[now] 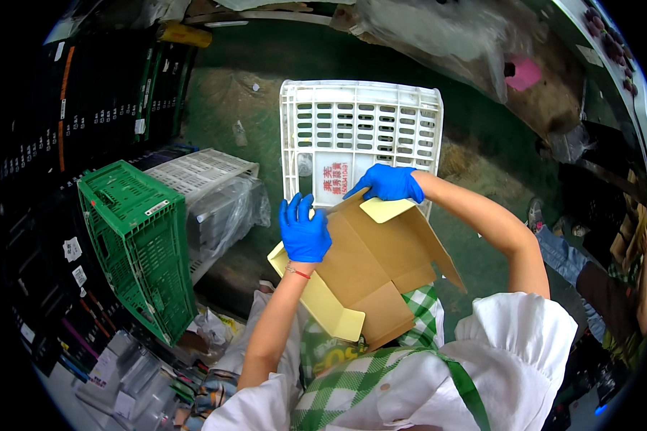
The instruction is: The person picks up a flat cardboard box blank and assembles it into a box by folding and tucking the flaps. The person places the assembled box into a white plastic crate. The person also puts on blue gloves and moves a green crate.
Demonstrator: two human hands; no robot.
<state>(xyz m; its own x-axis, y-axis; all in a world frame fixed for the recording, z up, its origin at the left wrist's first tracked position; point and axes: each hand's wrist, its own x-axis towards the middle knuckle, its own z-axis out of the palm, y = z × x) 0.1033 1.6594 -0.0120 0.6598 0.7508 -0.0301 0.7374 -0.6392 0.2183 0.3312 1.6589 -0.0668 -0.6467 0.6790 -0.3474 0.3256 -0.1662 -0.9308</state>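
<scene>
An unfolded cardboard box (359,248), brown on the inside with pale yellow flaps, lies in front of my body, tilted, its far edge against the white plastic crate. My left hand (304,231), in a blue glove, grips the box's far left corner, fingers bent over a bit of yellow flap. At the far right edge, my right hand (387,183), also gloved in blue, is closed over the cardboard beside a yellow flap; its thumb is hidden. The slotted white crate (361,149) stands beyond both hands, with red printing on its near part.
To the left a green plastic crate (136,237) stands before another white crate (205,172). Dark stacked crates (86,115) line the far left. Clear plastic sheeting (438,36) lies at the back. A person's legs (564,251) and grapes (611,43) show at the right.
</scene>
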